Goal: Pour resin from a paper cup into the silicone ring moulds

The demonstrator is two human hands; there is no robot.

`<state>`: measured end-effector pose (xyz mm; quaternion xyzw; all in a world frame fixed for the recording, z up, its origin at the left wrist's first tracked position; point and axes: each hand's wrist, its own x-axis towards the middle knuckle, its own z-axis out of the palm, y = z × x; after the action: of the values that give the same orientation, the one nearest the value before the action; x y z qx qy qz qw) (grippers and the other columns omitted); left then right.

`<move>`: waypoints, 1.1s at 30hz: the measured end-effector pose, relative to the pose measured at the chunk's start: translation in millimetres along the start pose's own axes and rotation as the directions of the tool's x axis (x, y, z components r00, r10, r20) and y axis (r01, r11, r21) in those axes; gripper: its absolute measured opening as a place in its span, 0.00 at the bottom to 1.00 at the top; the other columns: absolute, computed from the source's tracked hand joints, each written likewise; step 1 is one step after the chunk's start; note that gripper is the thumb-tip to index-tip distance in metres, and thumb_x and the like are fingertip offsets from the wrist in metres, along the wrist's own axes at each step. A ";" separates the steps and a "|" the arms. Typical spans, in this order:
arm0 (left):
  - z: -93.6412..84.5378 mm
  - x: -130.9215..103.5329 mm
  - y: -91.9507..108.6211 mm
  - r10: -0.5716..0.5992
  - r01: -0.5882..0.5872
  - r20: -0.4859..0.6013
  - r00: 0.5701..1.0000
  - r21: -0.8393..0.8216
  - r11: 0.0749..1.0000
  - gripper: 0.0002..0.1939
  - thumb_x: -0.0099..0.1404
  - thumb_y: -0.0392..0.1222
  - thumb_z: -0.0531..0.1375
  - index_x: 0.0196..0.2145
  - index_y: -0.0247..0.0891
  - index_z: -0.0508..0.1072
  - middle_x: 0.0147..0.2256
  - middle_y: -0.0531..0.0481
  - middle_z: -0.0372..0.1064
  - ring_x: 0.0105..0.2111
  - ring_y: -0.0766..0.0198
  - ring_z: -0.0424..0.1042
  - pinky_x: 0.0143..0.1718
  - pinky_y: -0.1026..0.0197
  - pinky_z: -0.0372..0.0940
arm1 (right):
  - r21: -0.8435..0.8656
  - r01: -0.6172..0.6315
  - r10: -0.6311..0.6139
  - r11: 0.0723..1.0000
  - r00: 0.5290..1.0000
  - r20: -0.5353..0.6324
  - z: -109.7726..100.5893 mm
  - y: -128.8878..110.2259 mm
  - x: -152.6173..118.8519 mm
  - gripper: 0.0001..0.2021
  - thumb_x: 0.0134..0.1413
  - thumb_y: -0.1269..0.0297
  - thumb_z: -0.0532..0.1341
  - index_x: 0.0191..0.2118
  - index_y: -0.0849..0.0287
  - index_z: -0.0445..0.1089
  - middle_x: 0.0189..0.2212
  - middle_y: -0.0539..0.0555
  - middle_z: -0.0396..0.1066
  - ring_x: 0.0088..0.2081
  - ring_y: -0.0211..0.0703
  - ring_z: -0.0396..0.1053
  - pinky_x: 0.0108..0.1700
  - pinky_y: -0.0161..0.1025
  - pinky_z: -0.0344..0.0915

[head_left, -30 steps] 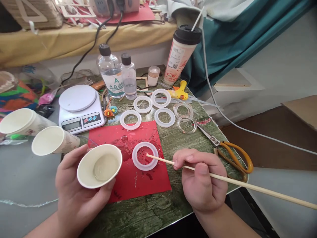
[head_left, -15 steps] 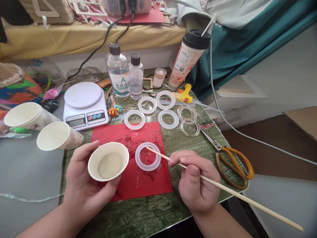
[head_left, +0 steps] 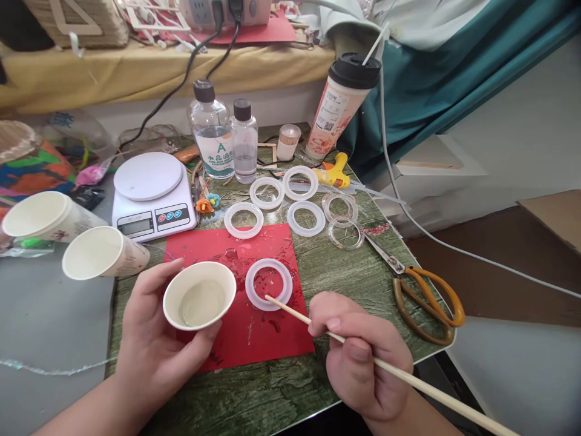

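Observation:
My left hand [head_left: 157, 339] is wrapped round a paper cup [head_left: 200, 295], tilted so that the clear liquid inside shows. Between the fingers and thumb of my right hand [head_left: 361, 351] is a thin wooden stick [head_left: 297, 314]. Its tip lies over the near rim of a translucent white ring mold [head_left: 249, 293]; whether it touches cannot be told. That mold rests on a red sheet [head_left: 236, 345] with shiny wet-looking smears. Behind it are several similar ring molds [head_left: 244, 233], and to the right of these lie two clear rings [head_left: 345, 245].
A white digital scale [head_left: 152, 206] and two paper cups [head_left: 106, 254] stand left. At the back are a bottle marked A [head_left: 213, 142], a smaller bottle [head_left: 245, 151], a lidded drink cup [head_left: 340, 109] and a yellow glue gun [head_left: 336, 172]. Orange-handled scissors [head_left: 426, 290] lie near the right edge.
The stick's tip has moved from the mold's far side to its near rim, and my right hand has come slightly lower. The left hand still holds the cup. The view has shifted slightly.

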<state>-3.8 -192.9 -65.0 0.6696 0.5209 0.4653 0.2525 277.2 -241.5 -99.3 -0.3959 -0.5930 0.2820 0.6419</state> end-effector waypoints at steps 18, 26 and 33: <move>1.2 2.4 5.1 -0.036 0.038 0.026 0.999 -0.058 0.998 0.34 0.64 0.39 0.76 0.66 0.47 0.75 0.47 0.49 0.87 0.41 0.55 0.91 0.41 0.58 0.88 | -0.221 0.186 -0.160 0.957 0.979 0.129 0.4 -6.0 21.3 0.14 0.85 0.72 0.60 0.66 0.57 0.77 0.47 0.61 0.86 0.47 0.50 0.85 0.50 0.48 0.88; 1.5 1.8 6.6 -0.029 0.030 0.021 0.999 -0.050 0.998 0.33 0.65 0.40 0.76 0.66 0.48 0.76 0.48 0.50 0.86 0.41 0.57 0.90 0.41 0.60 0.87 | -0.264 0.247 -0.223 0.932 0.968 0.116 -4.2 -13.3 20.6 0.16 0.84 0.71 0.59 0.68 0.59 0.77 0.44 0.62 0.85 0.42 0.53 0.84 0.45 0.53 0.88; 0.7 0.6 4.1 -0.027 0.029 0.026 0.999 -0.053 0.998 0.34 0.67 0.39 0.76 0.68 0.47 0.75 0.49 0.50 0.85 0.41 0.58 0.90 0.42 0.61 0.87 | -0.107 0.170 -0.155 0.980 0.979 0.136 0.2 -22.5 20.8 0.14 0.86 0.68 0.58 0.66 0.58 0.76 0.40 0.58 0.82 0.35 0.48 0.78 0.39 0.48 0.83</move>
<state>-1.3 -193.5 -61.8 0.6611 0.5145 0.4670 0.2832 277.4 -236.1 -69.2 -0.3646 -0.6786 0.2174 0.5995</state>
